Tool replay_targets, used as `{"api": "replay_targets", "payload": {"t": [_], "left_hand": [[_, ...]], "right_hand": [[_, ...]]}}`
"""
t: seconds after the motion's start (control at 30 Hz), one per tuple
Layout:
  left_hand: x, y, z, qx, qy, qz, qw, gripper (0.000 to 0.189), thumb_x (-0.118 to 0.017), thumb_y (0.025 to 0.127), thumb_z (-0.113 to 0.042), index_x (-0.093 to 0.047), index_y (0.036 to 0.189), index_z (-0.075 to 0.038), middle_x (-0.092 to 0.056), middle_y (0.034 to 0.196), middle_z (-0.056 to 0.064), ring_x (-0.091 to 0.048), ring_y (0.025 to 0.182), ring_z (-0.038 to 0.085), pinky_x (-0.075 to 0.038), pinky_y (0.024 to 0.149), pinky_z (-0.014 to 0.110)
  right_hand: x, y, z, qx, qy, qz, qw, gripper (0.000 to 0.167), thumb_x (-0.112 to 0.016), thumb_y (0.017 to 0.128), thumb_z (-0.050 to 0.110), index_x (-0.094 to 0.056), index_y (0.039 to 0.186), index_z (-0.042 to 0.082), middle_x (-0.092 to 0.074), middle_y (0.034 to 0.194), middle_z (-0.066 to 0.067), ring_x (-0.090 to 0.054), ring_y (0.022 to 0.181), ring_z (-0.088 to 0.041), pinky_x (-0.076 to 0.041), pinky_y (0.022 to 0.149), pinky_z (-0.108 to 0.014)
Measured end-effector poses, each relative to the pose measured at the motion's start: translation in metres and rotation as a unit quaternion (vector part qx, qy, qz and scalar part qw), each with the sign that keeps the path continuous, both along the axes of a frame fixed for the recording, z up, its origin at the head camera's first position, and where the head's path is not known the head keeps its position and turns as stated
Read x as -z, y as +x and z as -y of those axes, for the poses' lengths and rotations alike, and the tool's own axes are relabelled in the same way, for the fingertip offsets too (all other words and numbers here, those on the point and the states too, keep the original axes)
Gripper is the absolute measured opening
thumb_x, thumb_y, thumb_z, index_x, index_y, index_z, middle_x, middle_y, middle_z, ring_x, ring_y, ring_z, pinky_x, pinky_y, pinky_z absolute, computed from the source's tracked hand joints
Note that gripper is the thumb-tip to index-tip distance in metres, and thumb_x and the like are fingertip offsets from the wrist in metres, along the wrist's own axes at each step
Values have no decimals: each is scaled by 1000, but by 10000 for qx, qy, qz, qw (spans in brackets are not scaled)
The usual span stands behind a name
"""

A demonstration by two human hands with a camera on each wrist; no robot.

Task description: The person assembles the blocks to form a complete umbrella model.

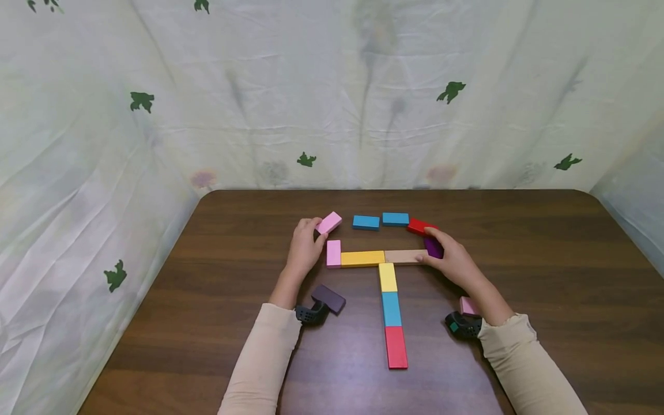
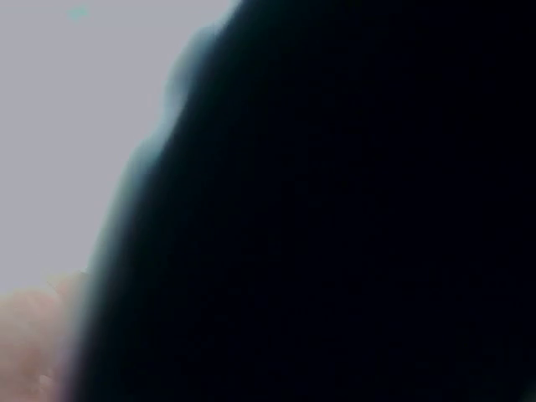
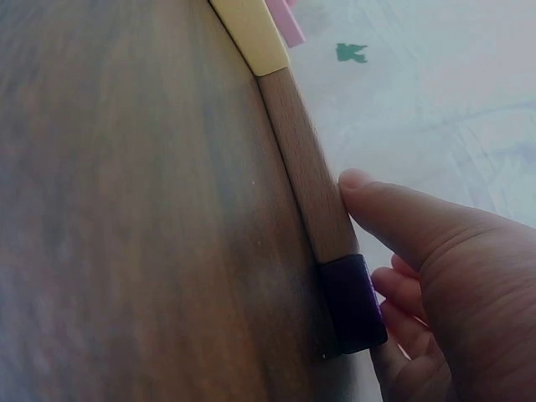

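My left hand (image 1: pixel 303 248) pinches a pink block (image 1: pixel 329 223) by its left end, between thumb and fingers. Just below it, another pink block (image 1: pixel 334 254) stands at the left end of a row with a yellow block (image 1: pixel 362 259) and a plain wooden block (image 1: pixel 404 257). At the row's right end is a purple block (image 3: pixel 352 306). My right hand (image 1: pixel 453 259) spans that purple block, its thumb on the wooden block and its index finger by a tilted red block (image 1: pixel 421 226). Dark blur fills most of the left wrist view.
Two blue blocks (image 1: pixel 366 222) lie behind the row. Below it runs a column of yellow (image 1: pixel 387 277), blue (image 1: pixel 391 309) and red (image 1: pixel 396 347) blocks. A dark purple block (image 1: pixel 329 299) lies by the left wrist, a pink block (image 1: pixel 469 306) by the right.
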State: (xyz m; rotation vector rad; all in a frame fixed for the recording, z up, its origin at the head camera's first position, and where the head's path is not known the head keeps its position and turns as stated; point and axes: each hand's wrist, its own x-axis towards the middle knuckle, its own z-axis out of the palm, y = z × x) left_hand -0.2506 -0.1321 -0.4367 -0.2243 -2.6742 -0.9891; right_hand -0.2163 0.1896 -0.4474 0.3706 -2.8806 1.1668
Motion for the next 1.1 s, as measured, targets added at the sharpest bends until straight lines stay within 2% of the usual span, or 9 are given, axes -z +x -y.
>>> {"api": "replay_targets", "payload": {"t": [0.17,0.47,0.73,1.1], "left_hand": [[1,0,-6,1,93,92,9999,33,-64,83,-9,-57,114,0,-52,109,17,-48,104,30,-37,91,39],[6,0,-14,91,262,26,9996,34,-64,84,-10,-57,116,0,-52,110,16,-49,103,28,-37,91,38],[10,0,-16,38,457,173,9988,36,-64,84,-10,-56,118,-1,-51,110,16,-49,103,27,-38,92,37],[12,-1,-16,108,484,152,9987,37,-63,84,-10,-56,119,0,-52,110,16,-49,104,27,-37,92,37]], "right_hand": [[-1,-1,0,-28,36,109,9999,73,-67,80,35,-34,136,5,-36,134,-22,-33,121,-39,-28,95,-55],[-1,0,0,-94,33,110,9999,73,-68,80,33,-33,137,4,-35,135,-22,-32,121,-38,-28,95,-54],[-1,0,-1,-117,-3,155,9998,74,-67,80,35,-32,138,5,-34,136,-20,-32,122,-37,-28,96,-53],[-1,-1,0,-73,21,187,9998,74,-67,80,35,-32,138,6,-34,136,-21,-32,122,-38,-28,95,-54]]}}
